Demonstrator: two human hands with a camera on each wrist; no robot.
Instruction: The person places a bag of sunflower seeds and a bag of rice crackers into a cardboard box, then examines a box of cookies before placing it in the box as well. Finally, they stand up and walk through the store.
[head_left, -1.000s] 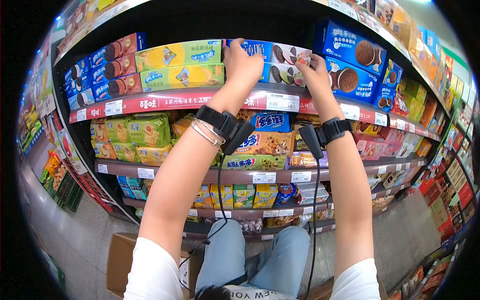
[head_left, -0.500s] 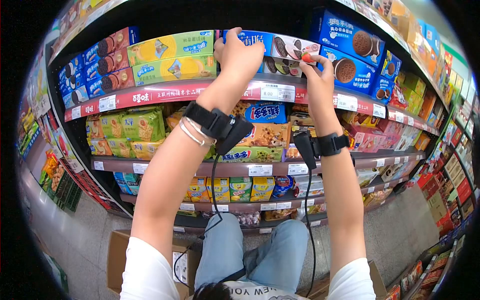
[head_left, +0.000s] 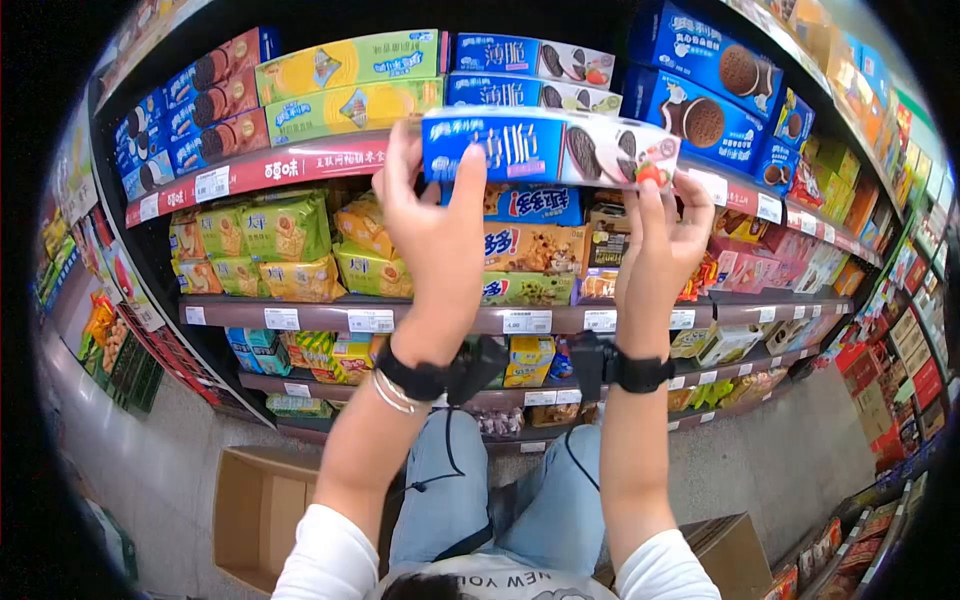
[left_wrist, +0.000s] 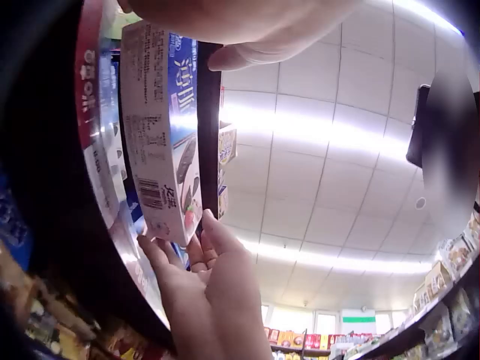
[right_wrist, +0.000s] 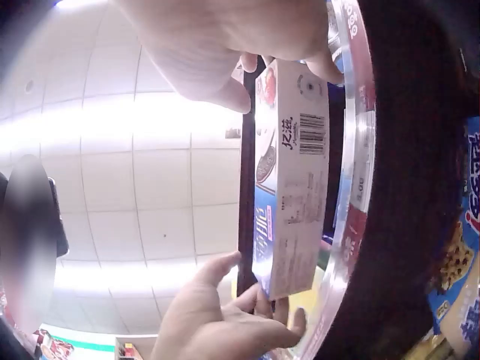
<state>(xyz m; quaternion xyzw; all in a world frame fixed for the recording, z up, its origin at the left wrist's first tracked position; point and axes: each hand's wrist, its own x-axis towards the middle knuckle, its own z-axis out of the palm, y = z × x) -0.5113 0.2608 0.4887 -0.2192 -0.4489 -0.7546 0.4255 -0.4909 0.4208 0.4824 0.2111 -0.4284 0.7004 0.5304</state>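
Observation:
A long blue-and-white cookie box (head_left: 520, 150) with dark sandwich cookies and a strawberry printed on it is held between both hands in front of the shelf in the head view. My left hand (head_left: 435, 240) grips its left end, thumb on the front face. My right hand (head_left: 665, 240) holds the right end, thumb near the strawberry. In the left wrist view, the box's pale barcode side (left_wrist: 142, 135) shows, with the right hand (left_wrist: 214, 292) at its lower end. Behind it, two similar boxes (head_left: 500, 55) lie stacked on the shelf.
Green-and-yellow boxes (head_left: 350, 60) stand left on the same shelf, and larger blue cookie boxes (head_left: 690, 110) stand right. A red shelf edge (head_left: 330, 158) runs behind the held box. Lower shelves carry snack packs (head_left: 290, 245). An open carton (head_left: 240, 530) is on the floor at left.
Both hands have moved back and down from the upper shelf, bringing a blue-and-white cookie box out past the shelf edge. Two similar boxes show behind it.

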